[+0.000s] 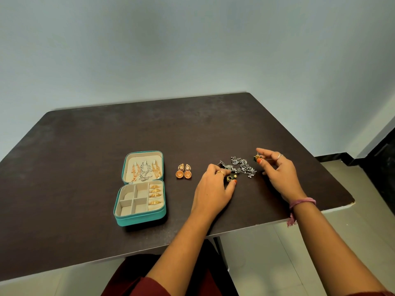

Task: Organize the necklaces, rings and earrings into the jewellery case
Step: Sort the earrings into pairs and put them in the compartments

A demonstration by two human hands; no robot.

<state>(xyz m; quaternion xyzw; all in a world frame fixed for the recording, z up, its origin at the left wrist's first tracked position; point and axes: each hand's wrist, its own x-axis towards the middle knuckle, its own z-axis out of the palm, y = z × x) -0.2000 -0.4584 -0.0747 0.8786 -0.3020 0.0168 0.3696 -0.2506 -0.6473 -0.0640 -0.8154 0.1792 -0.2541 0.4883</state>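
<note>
Two hands pick up small earrings at the right of the frame.
The right hand [277, 174] pinches a green-gold earring [257, 157]; the left hand [213, 186] seems to pinch another [230, 178]. Silver earrings [240, 165] lie between them. Left of those sit orange earrings [183, 171], then the open teal jewellery case [140, 217] holding rings [155, 194] and necklaces [145, 170].
</note>
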